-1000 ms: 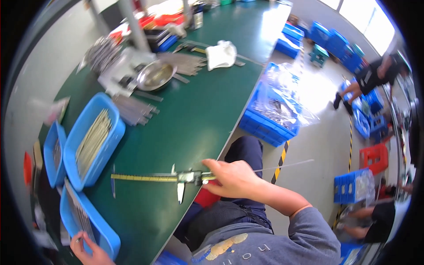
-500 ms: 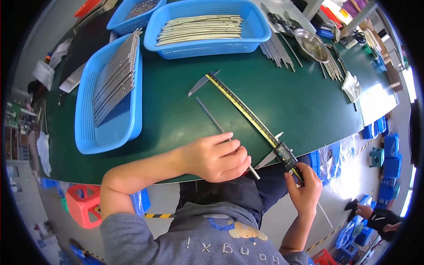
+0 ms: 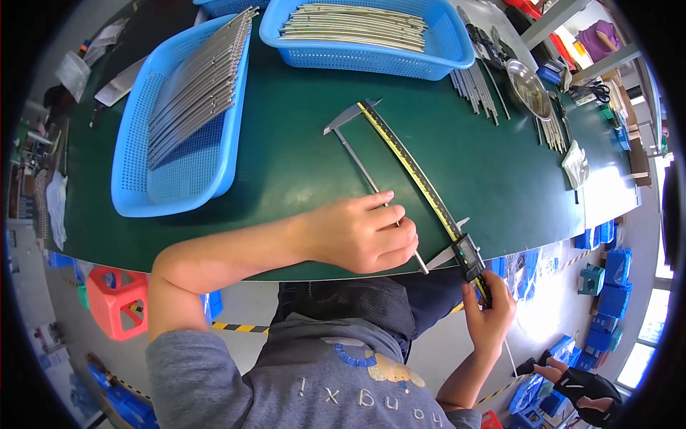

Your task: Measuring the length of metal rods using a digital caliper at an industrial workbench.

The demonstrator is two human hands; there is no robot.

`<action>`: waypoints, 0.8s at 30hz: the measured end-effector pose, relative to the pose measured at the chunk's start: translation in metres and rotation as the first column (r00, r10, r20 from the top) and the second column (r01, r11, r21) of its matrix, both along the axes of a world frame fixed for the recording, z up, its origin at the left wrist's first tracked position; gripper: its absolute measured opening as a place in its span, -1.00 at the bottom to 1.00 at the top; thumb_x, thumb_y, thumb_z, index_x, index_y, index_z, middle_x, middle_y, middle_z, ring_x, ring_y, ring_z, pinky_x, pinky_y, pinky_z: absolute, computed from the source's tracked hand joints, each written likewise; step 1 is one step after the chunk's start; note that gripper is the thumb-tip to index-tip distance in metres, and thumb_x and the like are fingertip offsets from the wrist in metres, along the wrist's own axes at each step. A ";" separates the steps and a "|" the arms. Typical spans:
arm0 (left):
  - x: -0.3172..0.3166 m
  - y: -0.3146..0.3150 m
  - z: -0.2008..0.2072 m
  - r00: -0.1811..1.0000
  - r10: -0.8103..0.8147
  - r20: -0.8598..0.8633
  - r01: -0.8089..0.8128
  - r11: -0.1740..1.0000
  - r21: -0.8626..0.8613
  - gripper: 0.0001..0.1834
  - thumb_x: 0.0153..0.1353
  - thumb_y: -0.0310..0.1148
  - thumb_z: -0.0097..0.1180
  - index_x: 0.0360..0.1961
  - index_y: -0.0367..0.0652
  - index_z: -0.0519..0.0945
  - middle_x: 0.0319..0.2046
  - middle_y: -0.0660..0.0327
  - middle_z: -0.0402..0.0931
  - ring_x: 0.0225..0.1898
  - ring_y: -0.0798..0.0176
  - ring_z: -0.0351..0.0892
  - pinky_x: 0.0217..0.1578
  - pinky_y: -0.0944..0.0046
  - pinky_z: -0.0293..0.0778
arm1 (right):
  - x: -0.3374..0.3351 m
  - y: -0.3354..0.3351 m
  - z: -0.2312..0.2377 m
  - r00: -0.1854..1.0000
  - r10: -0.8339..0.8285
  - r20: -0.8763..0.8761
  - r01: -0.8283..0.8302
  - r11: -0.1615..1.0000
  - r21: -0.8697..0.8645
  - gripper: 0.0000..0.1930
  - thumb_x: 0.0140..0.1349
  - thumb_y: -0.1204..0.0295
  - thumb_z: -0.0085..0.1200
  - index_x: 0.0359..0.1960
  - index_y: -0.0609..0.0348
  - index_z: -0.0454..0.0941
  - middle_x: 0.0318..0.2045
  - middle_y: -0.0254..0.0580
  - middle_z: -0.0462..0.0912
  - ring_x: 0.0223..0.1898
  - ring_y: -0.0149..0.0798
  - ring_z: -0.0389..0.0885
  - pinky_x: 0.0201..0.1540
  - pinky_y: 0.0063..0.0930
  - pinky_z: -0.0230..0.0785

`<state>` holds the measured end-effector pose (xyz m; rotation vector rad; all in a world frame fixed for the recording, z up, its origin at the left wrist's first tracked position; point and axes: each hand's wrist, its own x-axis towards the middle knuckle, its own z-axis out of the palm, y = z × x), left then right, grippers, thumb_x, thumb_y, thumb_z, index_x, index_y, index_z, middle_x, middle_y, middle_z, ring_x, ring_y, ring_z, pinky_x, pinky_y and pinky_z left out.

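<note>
My left hand (image 3: 375, 234) is closed round a thin metal rod (image 3: 359, 164), which slants away from me over the green table. The rod's far end is at the fixed jaw of a long digital caliper (image 3: 411, 166); its near end lies close to the sliding jaw, though I cannot tell whether it touches. With my right hand (image 3: 490, 314) I grip the caliper's near end, just below its display housing. The caliper's jaws are spread wide, and its yellow-marked beam runs beside the rod on the right.
Beyond my left forearm, a blue basket (image 3: 227, 161) holds a slanted row of metal rods (image 3: 204, 86). Another blue basket (image 3: 357, 58) with pale rods stands at the back. Rods (image 3: 474, 91), a metal bowl (image 3: 527, 87) and tools lie at the right. A red stool (image 3: 106, 323) stands below left.
My left hand has brought the rod toward the caliper, so its far end has come up to the fixed jaw. Right hand keeps its grip. The whole view has shifted a little.
</note>
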<state>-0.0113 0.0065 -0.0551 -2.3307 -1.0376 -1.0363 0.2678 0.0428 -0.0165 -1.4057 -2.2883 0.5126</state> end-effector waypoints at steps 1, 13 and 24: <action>0.000 0.000 -0.001 1.000 -0.001 -0.005 0.001 1.000 -0.008 -0.91 -0.01 -0.36 0.15 -0.44 -0.07 0.56 -0.43 0.32 0.45 -0.39 0.33 0.46 -0.26 0.17 0.59 | 0.000 0.000 0.000 1.000 -0.002 0.001 0.002 1.000 -0.002 -0.71 -0.02 0.39 0.30 -0.28 0.25 0.54 -0.52 -0.17 0.56 -0.62 -0.34 0.47 -0.57 -0.55 0.28; 0.003 0.001 -0.004 0.999 0.007 -0.032 -0.008 0.999 -0.031 -0.93 0.00 -0.37 0.15 -0.46 -0.08 0.55 -0.44 0.32 0.46 -0.39 0.33 0.46 -0.25 0.17 0.60 | 0.002 -0.004 0.002 1.000 -0.012 -0.005 0.012 0.999 -0.033 -0.70 -0.03 0.41 0.30 -0.27 0.25 0.54 -0.51 -0.17 0.56 -0.60 -0.33 0.48 -0.54 -0.54 0.31; -0.010 0.000 0.008 0.996 -0.016 -0.084 -0.004 0.972 -0.236 -0.78 -0.07 -0.46 0.18 -0.31 -0.13 0.66 -0.31 0.25 0.59 -0.22 0.21 0.59 -0.13 0.17 0.59 | -0.001 -0.007 0.001 0.999 0.037 -0.023 -0.037 0.999 0.002 -0.71 0.00 0.45 0.27 -0.22 0.23 0.55 -0.57 -0.21 0.49 -0.64 -0.30 0.47 -0.57 -0.51 0.29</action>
